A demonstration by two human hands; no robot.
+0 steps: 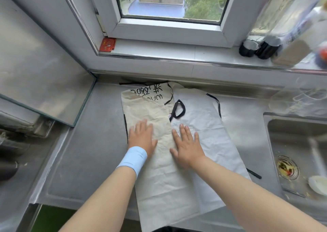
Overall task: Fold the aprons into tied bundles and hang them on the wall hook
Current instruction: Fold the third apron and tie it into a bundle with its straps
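Countertop (92, 152): both hands (141, 137) (188, 149) flat on apron (159, 187).

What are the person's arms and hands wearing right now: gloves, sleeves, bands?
No gloves: the left hand and right hand are bare. A wide light blue band wraps the left wrist. No sleeves, watch or rings are in view.

The cream apron (141, 107) carries black print, upside down from here: Chinese characters above Latin capitals, half folded under, not legible. The red sticker's (107, 45) print is too small.
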